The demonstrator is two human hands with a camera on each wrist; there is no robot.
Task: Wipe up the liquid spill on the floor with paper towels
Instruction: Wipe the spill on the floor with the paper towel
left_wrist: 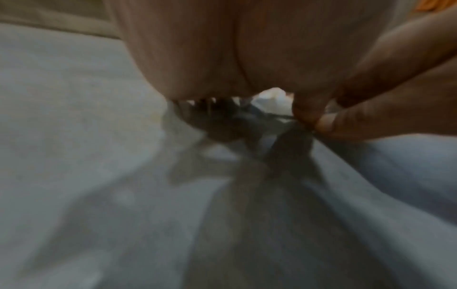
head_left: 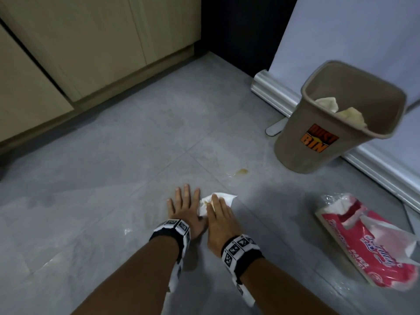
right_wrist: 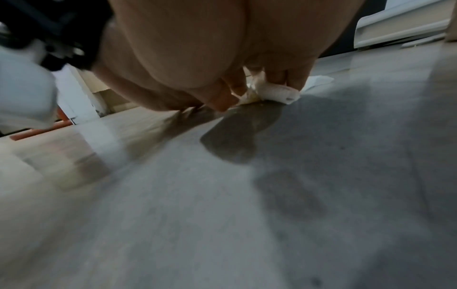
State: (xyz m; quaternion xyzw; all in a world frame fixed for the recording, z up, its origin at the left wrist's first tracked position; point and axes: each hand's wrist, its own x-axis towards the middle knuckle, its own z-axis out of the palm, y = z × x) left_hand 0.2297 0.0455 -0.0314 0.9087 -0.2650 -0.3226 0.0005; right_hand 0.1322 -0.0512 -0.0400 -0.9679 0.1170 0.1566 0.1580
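A small yellowish spill (head_left: 241, 171) lies on the grey tiled floor (head_left: 136, 155), a little ahead of both hands. My left hand (head_left: 184, 204) lies flat on the floor with its fingers spread and holds nothing. Right beside it, my right hand (head_left: 217, 206) rests on a crumpled white paper towel (head_left: 228, 197) with a yellow stain. In the right wrist view the thumb and bent fingers (right_wrist: 279, 78) grip the wadded paper towel (right_wrist: 278, 93) against the floor. The left wrist view is blurred and shows only a bit of the paper towel (left_wrist: 272, 101) under the palm.
A tan dust bin (head_left: 318, 137) with used towels inside stands at the right by a white baseboard (head_left: 272, 92). An opened red pack of paper towels (head_left: 372, 244) lies on the floor at right. Beige cabinets (head_left: 91, 53) line the far left.
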